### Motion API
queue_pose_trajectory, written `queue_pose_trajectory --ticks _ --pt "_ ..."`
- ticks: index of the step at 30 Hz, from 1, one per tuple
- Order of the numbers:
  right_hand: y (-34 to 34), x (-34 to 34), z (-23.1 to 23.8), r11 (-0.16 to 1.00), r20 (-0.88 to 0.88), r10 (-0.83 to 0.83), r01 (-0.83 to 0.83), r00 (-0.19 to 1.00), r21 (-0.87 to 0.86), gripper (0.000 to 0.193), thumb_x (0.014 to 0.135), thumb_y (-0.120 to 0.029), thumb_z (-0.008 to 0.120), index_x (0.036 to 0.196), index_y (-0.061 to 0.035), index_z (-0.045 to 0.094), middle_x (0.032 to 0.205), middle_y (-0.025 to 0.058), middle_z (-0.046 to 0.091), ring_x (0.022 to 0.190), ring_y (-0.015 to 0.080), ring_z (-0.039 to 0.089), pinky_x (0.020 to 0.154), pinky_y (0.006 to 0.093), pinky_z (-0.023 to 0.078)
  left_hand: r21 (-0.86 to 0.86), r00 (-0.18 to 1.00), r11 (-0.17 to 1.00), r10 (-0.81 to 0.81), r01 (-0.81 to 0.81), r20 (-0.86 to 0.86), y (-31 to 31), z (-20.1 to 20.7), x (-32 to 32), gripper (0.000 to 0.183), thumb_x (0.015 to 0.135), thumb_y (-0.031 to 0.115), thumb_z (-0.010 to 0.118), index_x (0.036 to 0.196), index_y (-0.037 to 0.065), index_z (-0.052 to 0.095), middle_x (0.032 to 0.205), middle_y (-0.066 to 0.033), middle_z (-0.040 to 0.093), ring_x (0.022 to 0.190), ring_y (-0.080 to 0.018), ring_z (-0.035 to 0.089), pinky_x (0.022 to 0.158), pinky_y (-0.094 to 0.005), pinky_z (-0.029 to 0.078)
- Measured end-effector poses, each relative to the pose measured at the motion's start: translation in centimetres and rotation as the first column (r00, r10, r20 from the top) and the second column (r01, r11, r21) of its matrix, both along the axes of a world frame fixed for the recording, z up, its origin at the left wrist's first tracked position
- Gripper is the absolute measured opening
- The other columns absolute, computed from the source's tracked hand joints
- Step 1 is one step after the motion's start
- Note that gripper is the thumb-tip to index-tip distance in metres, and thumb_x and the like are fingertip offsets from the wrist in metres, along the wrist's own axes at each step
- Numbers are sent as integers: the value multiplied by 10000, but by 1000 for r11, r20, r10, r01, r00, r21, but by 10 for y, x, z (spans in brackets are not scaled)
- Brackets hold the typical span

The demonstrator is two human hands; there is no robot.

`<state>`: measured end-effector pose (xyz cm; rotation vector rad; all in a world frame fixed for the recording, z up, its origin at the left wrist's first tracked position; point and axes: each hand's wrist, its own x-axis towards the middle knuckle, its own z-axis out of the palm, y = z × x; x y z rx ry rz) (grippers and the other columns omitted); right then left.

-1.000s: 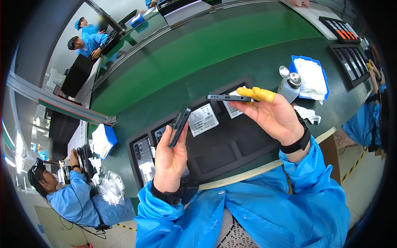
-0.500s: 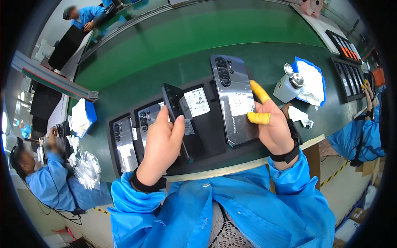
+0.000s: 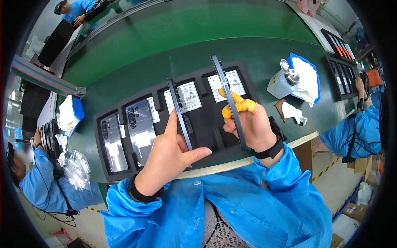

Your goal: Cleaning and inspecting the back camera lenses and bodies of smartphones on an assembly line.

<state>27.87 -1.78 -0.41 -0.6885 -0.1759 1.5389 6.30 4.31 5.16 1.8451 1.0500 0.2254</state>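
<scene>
My left hand (image 3: pixel 165 153) holds a dark smartphone (image 3: pixel 181 113) turned on its edge, index finger along its side and thumb stretched to the right. In my right hand (image 3: pixel 256 130) is a second smartphone (image 3: pixel 228 93), also edge-on; yellow finger cots (image 3: pixel 244 105) cover its thumb and a finger. Both phones are tilted above a black compartment tray (image 3: pixel 203 126). Two grey smartphones, a left one (image 3: pixel 113 142) and one beside it (image 3: pixel 142 134), lie back side up in the tray's left compartments. White printed labels (image 3: pixel 190 96) show in the compartments.
A white pump bottle (image 3: pixel 279 87) with its metal lid up stands by a blue bin (image 3: pixel 317 84) of white wipes. Nearby lies a crumpled white cloth (image 3: pixel 294 113). Another blue bin (image 3: pixel 77 110) and clear plastic bags (image 3: pixel 77 169) sit left. Co-workers in blue are on both sides.
The right phone has turned from showing its back to edge-on. The left phone has also rotated to edge-on, and my left thumb has spread away to the right.
</scene>
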Motion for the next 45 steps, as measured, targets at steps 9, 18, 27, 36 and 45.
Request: queue_pose_trajectory --ticks 9,18,27,36,45 --pt "-4 3 -5 994 60 106 -105 993 -13 482 855 -226 499 1305 -54 497 1049 45 586 913 174 567 731 359 480 -34 1000 999 -12 12 -12 0 0 3 1147 703 351 854 1420 -195 144 596 -128 620 537 -209 643 495 -278 485" --pt "-6 5 -9 990 -112 132 -125 985 68 451 856 -178 518 1287 -47 515 953 100 593 816 210 592 663 337 498 -28 998 999 43 -44 -36 14 4 9 1076 742 362 820 1376 -243 195 588 -121 626 473 -184 616 444 -276 481" --pt "0 -5 -4 1000 140 21 -18 990 -22 554 843 -119 531 1380 -27 437 1000 119 613 780 220 603 723 340 491 -99 991 987 121 -126 -61 53 -14 2 489 859 342 672 1032 -98 548 687 -148 653 602 -205 677 550 -304 522" --pt "-14 8 1 922 631 -320 81 706 378 640 865 116 553 1424 -99 329 1165 82 546 1033 164 537 921 290 424 166 842 945 162 -283 514 27 -21 -19 291 890 -11 631 1154 -49 514 981 -168 700 915 -199 698 785 -289 539" --pt "-17 0 -7 880 747 -433 57 504 472 330 862 136 595 1116 -55 504 1108 119 624 1037 214 618 934 324 474 508 875 819 -15 -266 483 30 -17 -30 164 844 -69 654 978 -24 571 1067 -198 689 996 -286 681 868 -355 528"
